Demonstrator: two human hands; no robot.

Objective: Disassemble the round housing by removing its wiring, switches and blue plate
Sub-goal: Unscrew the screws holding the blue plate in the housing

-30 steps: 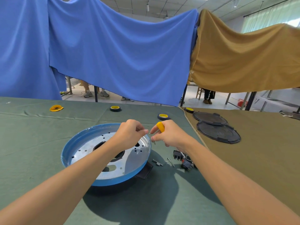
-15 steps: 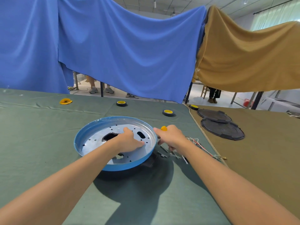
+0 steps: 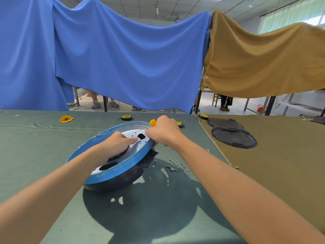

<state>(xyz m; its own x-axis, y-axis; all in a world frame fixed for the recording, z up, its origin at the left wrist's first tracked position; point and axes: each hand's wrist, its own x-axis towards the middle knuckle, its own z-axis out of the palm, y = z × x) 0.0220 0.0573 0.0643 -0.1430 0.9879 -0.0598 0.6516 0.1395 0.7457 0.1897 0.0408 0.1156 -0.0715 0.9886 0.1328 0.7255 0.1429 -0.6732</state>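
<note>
Head view looks down across a long table (image 3: pixel 35 147) under a green cloth, with a brown-covered table (image 3: pixel 290 155) touching it on the right, and behind both a big blue cloth (image 3: pixel 123 59) and a tan cloth (image 3: pixel 263 59) hang from a line. Below the hanging cloths, the legs and shoes of people on the far side are visible. In the middle of the green table sits the round black housing (image 3: pixel 114 185), and the blue plate (image 3: pixel 112 175) lies on it at a tilt, its near left edge low on the housing and its far right edge raised. On the brown table, well apart from this, two round black covers (image 3: pixel 233 138) lie flat, one overlapping the other. The left hand (image 3: pixel 117 143) rests on the plate's silver inner face over a dark opening, with the index finger stretched out straight. The right hand (image 3: pixel 163 132) grips the plate's raised right rim, thumb on top and fingertips curled underneath, and a yellow handle (image 3: pixel 153 122) sticks out above its knuckles. Yellow-cored tape rolls (image 3: pixel 126 117) stand along the far side of the green table, with a flat yellow piece (image 3: pixel 66 119) further left. Several small screws (image 3: pixel 173 167) lie loose on the cloth just right of the housing, between it and the right forearm.
</note>
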